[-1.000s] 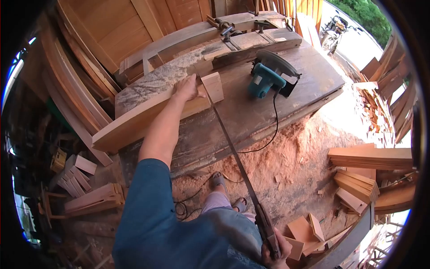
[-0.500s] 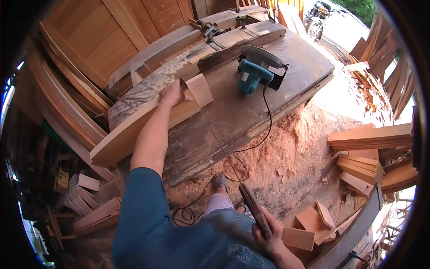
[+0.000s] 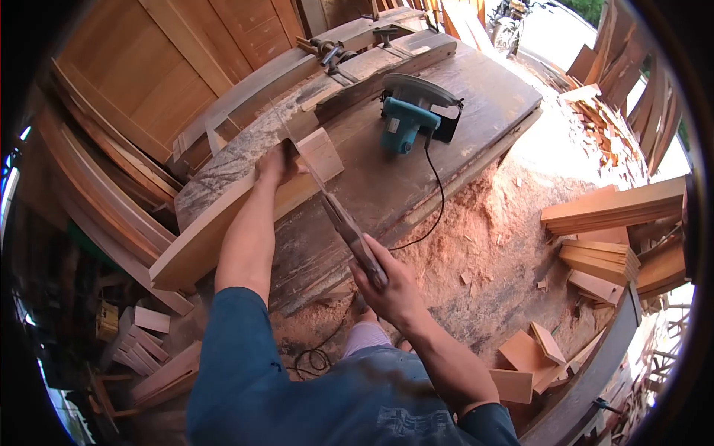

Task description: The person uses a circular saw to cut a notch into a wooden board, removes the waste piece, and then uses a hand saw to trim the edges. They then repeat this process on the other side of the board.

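Observation:
My right hand (image 3: 388, 282) is wrapped round the dark wooden handle of a hand saw (image 3: 343, 221). The thin blade points up and away, passing over the plank beside my left hand. A long pale plank (image 3: 223, 234) stands on edge along the workbench (image 3: 375, 189), its near end at the lower left. Fingers closed over its top edge, my left hand (image 3: 277, 163) grips the plank near the far end. A paler wooden end piece (image 3: 321, 154) shows just to the right of the blade.
A teal circular saw (image 3: 410, 123) rests on the bench, its black cord hanging over the edge. Clamps (image 3: 327, 53) sit at the back. Sawdust (image 3: 476, 223) covers the floor. Stacked boards (image 3: 610, 215) stand at right, and curved planks (image 3: 97, 178) lean at left.
My right hand has raised the hand saw from low beside my body up and left, bringing its blade over the plank. My left hand stays on the plank.

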Demonstrator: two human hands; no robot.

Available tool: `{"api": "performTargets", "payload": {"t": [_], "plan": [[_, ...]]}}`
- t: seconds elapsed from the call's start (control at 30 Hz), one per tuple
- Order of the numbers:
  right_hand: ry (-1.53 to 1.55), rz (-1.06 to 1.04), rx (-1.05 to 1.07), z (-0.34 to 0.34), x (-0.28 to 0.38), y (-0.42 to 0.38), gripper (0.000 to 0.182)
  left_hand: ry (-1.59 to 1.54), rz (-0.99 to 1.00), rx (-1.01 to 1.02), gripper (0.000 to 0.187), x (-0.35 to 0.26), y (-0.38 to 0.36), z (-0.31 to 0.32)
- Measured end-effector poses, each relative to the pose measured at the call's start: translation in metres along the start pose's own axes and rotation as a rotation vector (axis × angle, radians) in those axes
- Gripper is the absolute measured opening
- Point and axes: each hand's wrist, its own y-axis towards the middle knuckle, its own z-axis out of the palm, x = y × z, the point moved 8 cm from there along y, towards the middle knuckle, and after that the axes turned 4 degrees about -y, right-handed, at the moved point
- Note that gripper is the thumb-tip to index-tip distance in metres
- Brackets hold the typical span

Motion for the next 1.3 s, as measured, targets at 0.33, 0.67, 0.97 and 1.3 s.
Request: {"api": "performTargets", "payload": {"t": [0.33, 0.67, 0.97, 1.3], "plan": [[-0.216, -0.092, 0.080, -0.117, 0.041, -0.136, 0.068, -0.082, 0.052, -0.019, 0.085, -0.001, 0.008, 0.000], [0.117, -0.184, -0.017, 0.048, -0.049, 0.072, 0.054, -0.011, 0.042, -0.031, 0.059, -0.022, -0.026, -0.014], [0.062, -0.045, 0.051, 0.039, -0.004, 0.060, 0.058, 0.014, 0.005, -0.002, 0.050, 0.000, -0.008, 0.002], [-0.319, -0.009, 0.111, -0.135, 0.064, -0.159, 0.066, -0.012, 0.022, 0.028, 0.071, -0.004, -0.012, 0.006]]}}
